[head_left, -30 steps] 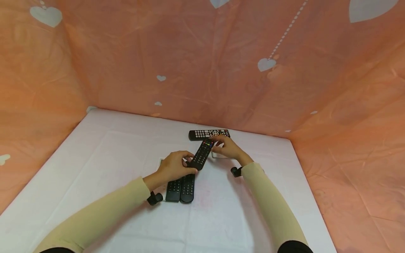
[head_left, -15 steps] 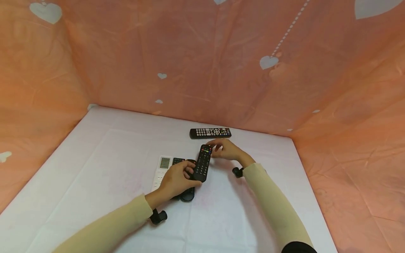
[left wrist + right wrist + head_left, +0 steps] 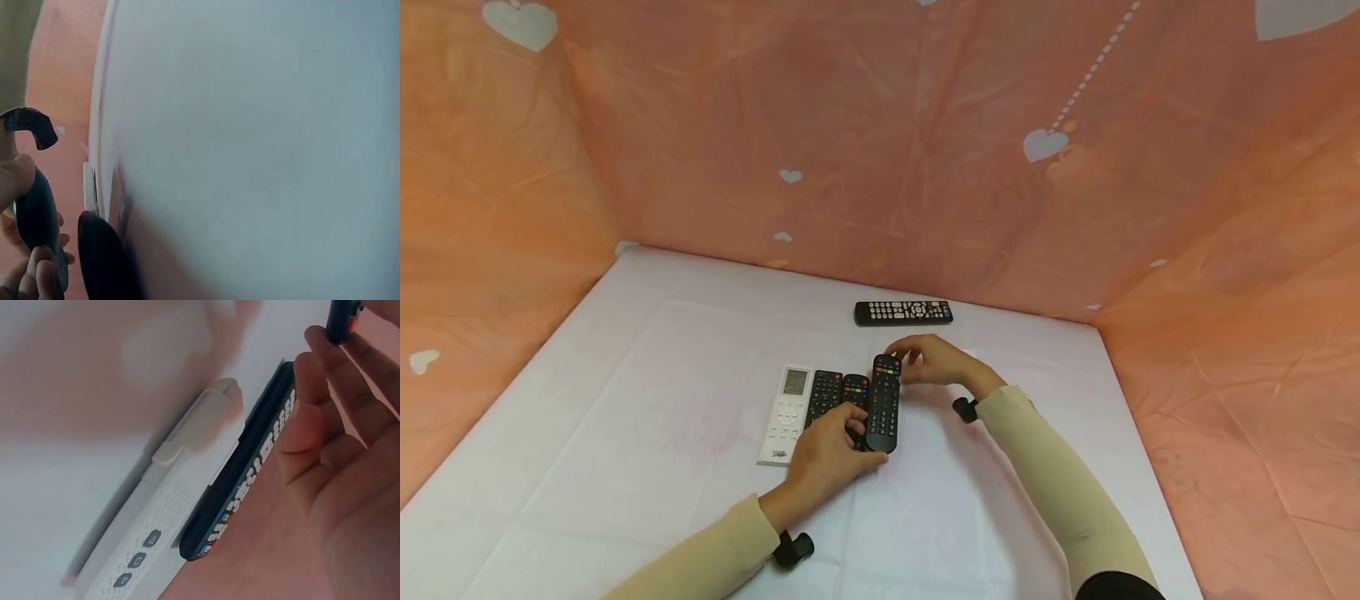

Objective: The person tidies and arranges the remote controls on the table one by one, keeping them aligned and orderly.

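Left hand fingers clamp the near end of a long black plastic remote. It lies rightmost in a row beside two shorter black remotes and a white display remote, ends roughly aligned. Right hand, fingers loosely apart, steadies its far tip at 12 o'clock. White worktop.

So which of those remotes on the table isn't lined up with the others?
The long black remote with white buttons. It lies alone and crosswise near the back wall, apart from the white remote and three black ones lined up side by side.

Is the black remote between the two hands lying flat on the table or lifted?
Cannot tell for certain. The black remote lies buttons up beside two others; left hand grips its near end.
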Action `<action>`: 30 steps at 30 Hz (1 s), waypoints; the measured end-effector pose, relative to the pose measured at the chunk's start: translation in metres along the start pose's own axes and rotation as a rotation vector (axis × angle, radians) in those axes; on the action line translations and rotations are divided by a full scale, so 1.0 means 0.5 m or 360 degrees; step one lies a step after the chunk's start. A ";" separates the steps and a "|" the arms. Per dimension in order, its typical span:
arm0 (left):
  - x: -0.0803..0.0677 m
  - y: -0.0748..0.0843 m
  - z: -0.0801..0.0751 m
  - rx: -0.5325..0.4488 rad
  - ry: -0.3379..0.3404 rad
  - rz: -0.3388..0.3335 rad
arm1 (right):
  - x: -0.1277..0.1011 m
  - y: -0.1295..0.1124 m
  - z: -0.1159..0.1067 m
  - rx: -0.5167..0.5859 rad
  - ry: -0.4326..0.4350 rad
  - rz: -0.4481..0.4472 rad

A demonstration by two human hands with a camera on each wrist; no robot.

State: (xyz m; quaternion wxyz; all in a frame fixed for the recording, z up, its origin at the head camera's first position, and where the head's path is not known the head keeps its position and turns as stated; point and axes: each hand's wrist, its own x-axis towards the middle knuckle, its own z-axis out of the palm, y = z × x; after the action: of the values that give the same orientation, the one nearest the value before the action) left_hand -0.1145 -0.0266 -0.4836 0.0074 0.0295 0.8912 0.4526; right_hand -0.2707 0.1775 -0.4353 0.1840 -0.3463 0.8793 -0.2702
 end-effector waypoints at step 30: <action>-0.016 -0.035 0.028 0.0295 0.0153 0.0315 | 0.002 0.014 0.044 -0.0093 -0.0078 0.0057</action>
State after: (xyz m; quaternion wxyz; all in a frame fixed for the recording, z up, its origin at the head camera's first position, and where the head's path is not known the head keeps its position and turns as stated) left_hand -0.1066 -0.0259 -0.5063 -0.0828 0.0961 0.9213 0.3677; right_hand -0.2638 0.1736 -0.4572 0.2001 -0.3423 0.8881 -0.2325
